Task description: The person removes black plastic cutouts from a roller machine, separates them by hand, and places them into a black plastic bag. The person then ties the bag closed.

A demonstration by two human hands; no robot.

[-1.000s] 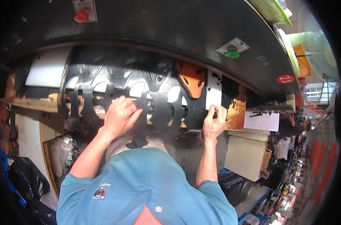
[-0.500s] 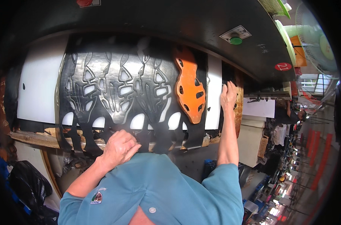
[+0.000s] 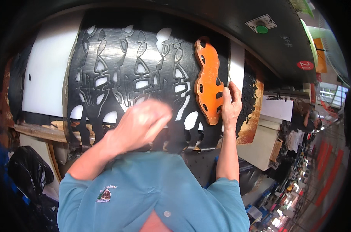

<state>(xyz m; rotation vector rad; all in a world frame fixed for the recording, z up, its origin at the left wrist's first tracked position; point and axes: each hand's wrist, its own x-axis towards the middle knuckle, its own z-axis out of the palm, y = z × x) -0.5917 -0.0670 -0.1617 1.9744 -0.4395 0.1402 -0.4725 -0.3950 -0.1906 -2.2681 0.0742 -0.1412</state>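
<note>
An orange cutting die (image 3: 208,83), long and wavy-edged with several holes, lies on a black sheet (image 3: 117,42) that is cut through with rows of matching outlines. Close beside the die's right edge is my right hand (image 3: 232,106), its thumb and fingers apart at the sheet's right border. Whether the fingertips touch the die or the sheet I cannot tell. My left hand (image 3: 142,123) is over the sheet's near part, blurred by motion, with the fingers curled in. Anything inside that hand is hidden.
White board (image 3: 48,73) shows left of the sheet and through its cutouts. A dark machine beam with a green button (image 3: 261,29) spans the far side. Black scraps (image 3: 248,104) lie at the right end. A black bag (image 3: 30,170) sits lower left. Another person (image 3: 305,121) is far right.
My right hand has come left from the board's right end to the die's edge. The left hand has risen from the sheet's near edge and moved right over it. The view has shifted.
</note>
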